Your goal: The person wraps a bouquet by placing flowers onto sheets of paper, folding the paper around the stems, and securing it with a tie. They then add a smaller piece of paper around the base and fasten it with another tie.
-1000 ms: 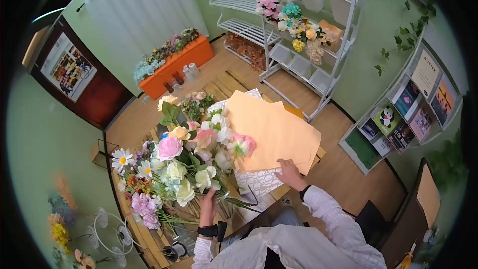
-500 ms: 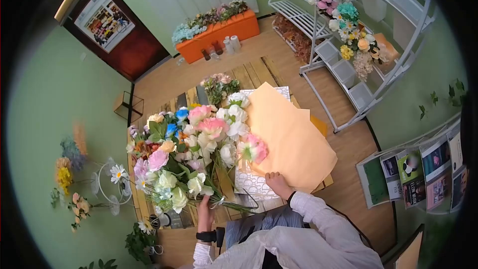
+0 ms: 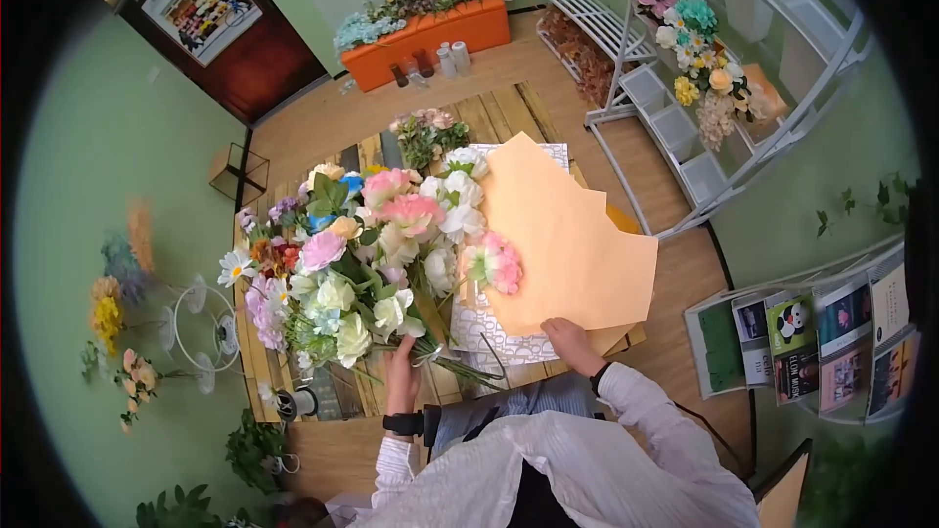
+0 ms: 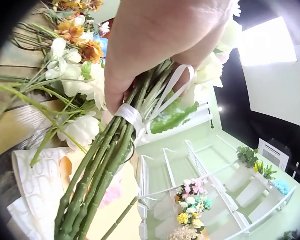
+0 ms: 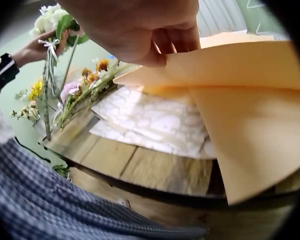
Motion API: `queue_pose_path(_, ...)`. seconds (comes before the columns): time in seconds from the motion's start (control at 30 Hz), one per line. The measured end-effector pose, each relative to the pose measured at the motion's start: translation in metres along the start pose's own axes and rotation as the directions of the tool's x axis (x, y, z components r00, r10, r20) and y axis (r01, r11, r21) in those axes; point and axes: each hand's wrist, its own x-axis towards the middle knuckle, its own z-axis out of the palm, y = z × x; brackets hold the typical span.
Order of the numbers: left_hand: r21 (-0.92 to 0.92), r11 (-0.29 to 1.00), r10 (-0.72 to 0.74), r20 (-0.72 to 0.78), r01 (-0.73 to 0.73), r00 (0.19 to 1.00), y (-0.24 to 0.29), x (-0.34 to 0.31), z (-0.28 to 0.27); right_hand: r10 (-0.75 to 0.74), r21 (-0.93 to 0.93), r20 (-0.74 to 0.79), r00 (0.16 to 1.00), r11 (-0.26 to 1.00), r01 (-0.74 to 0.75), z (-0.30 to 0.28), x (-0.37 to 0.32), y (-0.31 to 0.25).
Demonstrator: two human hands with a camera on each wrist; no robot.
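My left hand (image 3: 400, 378) grips a bouquet of artificial flowers (image 3: 335, 291) by its green stems (image 4: 97, 172), just above a white ribbon (image 4: 130, 116) tied round them. White blooms and leaves spread above the fist. At the table's near right, my right hand (image 3: 574, 345) pinches the near edge of a peach wrapping paper sheet (image 3: 572, 254). That edge stands raised in the right wrist view, over more peach paper and white patterned paper (image 5: 150, 120). A pink-and-white flower (image 3: 502, 264) lies on the peach sheet's left side.
Loose flowers (image 3: 416, 213) cover the left of the wooden table (image 3: 504, 117), with a wire spool (image 3: 296, 404) at its near left corner. Beyond stand an orange planter (image 3: 430, 51) and a white rack (image 3: 611, 147); a magazine rack (image 3: 822, 323) is at right.
The head view has swung right and down since the first frame. My right hand has gone from lying on the paper to pinching its near edge. My left hand keeps the bouquet.
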Motion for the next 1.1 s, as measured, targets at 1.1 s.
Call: queue_pose_path(1.1,0.019,0.982,-0.187,0.081,0.186,0.979,-0.059,0.130,-0.011,0.267,0.128,-0.420,0.868,0.964,-0.235,-0.130,0.026,-0.005)
